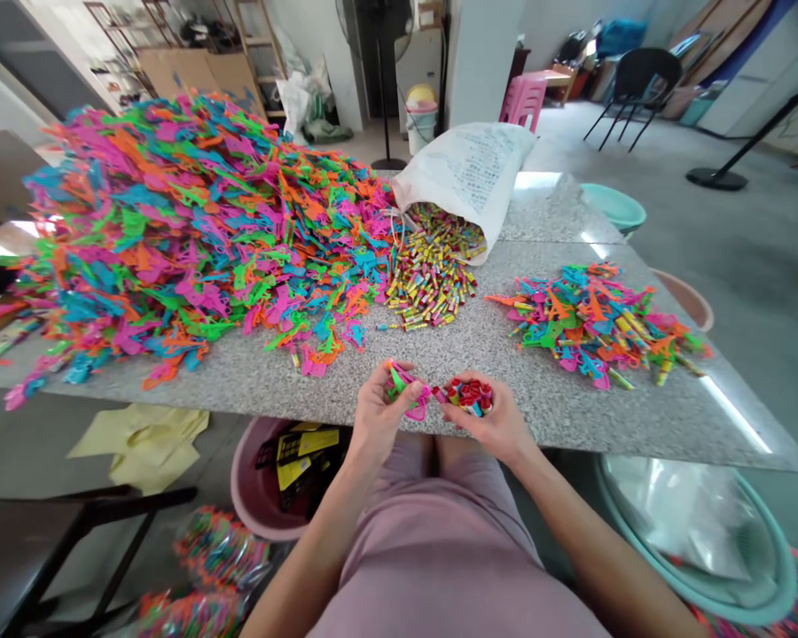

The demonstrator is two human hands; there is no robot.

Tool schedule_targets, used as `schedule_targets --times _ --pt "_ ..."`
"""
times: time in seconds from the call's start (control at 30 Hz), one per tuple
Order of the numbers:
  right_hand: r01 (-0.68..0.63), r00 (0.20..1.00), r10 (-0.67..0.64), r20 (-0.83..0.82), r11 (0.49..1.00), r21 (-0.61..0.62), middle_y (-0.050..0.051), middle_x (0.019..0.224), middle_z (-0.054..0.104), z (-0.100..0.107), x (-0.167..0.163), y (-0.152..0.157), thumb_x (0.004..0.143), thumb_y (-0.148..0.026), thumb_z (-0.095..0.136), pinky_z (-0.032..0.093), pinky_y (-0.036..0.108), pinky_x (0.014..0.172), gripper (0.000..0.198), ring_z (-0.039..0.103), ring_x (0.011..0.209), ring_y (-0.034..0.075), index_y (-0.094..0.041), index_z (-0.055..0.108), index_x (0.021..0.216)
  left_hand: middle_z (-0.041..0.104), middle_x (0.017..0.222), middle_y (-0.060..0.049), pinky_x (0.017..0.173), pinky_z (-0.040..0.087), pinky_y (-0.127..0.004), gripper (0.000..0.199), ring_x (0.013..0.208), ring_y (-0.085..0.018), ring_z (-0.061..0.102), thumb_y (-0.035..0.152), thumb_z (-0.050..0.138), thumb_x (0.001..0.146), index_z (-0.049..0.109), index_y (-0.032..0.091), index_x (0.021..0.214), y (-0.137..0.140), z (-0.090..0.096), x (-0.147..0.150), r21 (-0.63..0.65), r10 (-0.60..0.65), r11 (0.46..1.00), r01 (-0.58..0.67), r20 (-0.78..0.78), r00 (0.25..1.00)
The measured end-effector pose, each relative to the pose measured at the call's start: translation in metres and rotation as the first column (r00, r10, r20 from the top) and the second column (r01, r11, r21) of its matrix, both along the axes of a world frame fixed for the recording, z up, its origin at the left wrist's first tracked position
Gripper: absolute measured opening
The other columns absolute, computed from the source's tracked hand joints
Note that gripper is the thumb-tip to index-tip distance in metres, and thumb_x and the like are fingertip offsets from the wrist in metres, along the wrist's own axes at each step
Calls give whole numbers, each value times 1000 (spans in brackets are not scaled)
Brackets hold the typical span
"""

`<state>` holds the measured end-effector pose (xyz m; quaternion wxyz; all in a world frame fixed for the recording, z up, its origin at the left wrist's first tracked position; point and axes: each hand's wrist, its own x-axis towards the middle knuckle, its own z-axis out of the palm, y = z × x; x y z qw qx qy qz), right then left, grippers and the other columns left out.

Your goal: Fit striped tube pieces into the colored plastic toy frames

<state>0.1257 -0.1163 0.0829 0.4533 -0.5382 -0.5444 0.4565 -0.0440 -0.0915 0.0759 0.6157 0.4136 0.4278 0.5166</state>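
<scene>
My left hand [380, 399] is closed around a few small plastic pieces [418, 406], pink and green, shaped like toy parts. Close beside it, my right hand [496, 416] cups a bunch of short red-ended tubes [469, 395], with one held out at the fingertips toward the pink piece. Whether that tube touches the piece I cannot tell. Both hands are at the front edge of the speckled stone table [452, 354]. Beyond them, many yellow and red tubes [432, 279] spill from a white woven sack [482, 168].
A large heap of coloured plastic pieces [199, 230] covers the table's left side. At right lies a smaller pile of pieces with tubes [591, 319]. Below stand a pink basin [246, 487] with black and yellow cards and a green basin [781, 549] with clear bags.
</scene>
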Motion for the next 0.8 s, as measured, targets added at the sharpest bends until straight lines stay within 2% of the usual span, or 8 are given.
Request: schedule_targets --times 0.17,0.27,0.37,0.47,0.57,0.67,0.73,0.8 --pt "-111 980 92 177 988 104 1 71 66 8 4 -1 73 -28 65 47 26 60 17 60 63 16 -20 63 87 61 72 2 55 45 -19 37 58 -8 54 32 77 70 59 18 99 -1 2 -2 -8 -20 1000 20 -42 999" --pt "-223 921 144 361 957 186 0 76 68 10 6 -1 72 -21 61 47 26 64 21 61 66 16 -22 64 92 57 69 3 54 42 -17 34 57 -7 52 33 75 72 59 18 98 -2 1 -1 0 -35 999 35 -60 998" --pt "-299 863 149 482 921 251 2 87 69 6 6 1 72 -17 58 47 28 70 26 63 77 19 -23 64 97 55 68 5 56 40 -17 31 58 -6 50 32 73 74 58 19 97 -4 -3 4 5 19 1000 -19 -10 1000" --pt "-323 838 141 528 907 271 5 96 69 -1 5 4 72 -16 57 48 29 75 31 64 86 21 -22 63 102 53 67 5 58 40 -18 31 59 -6 50 33 74 73 55 20 95 -5 -6 12 -35 110 994 -107 95 989" --pt "-348 838 178 517 902 254 4 92 69 -8 3 5 71 -16 57 48 29 73 31 64 81 20 -23 62 101 53 68 5 58 40 -18 34 59 -7 50 35 75 71 55 20 94 -6 -10 19 -66 69 996 -61 121 990" --pt "-358 833 194 518 903 238 3 91 70 -16 9 6 72 -18 57 48 28 72 29 64 79 19 -22 62 100 56 74 3 60 41 -20 37 63 -9 52 39 71 74 57 20 102 2 -21 19 -6 -25 1000 25 -4 1000" --pt "-275 835 125 535 938 210 3 85 70 -25 26 9 73 -22 57 48 28 68 25 65 74 19 -22 63 98 60 84 -2 64 45 -24 45 72 -13 57 43 67 77 55 20 114 19 -32 13 66 -50 996 65 -213 976" --pt "-79 818 -47 573 978 194 3 75 69 -37 56 15 75 -29 58 48 29 62 22 64 64 19 -21 63 95 60 100 -10 72 47 -31 53 88 -21 59 45 65 78 52 17 121 45 -46 -2 167 64 986 26 -513 856"
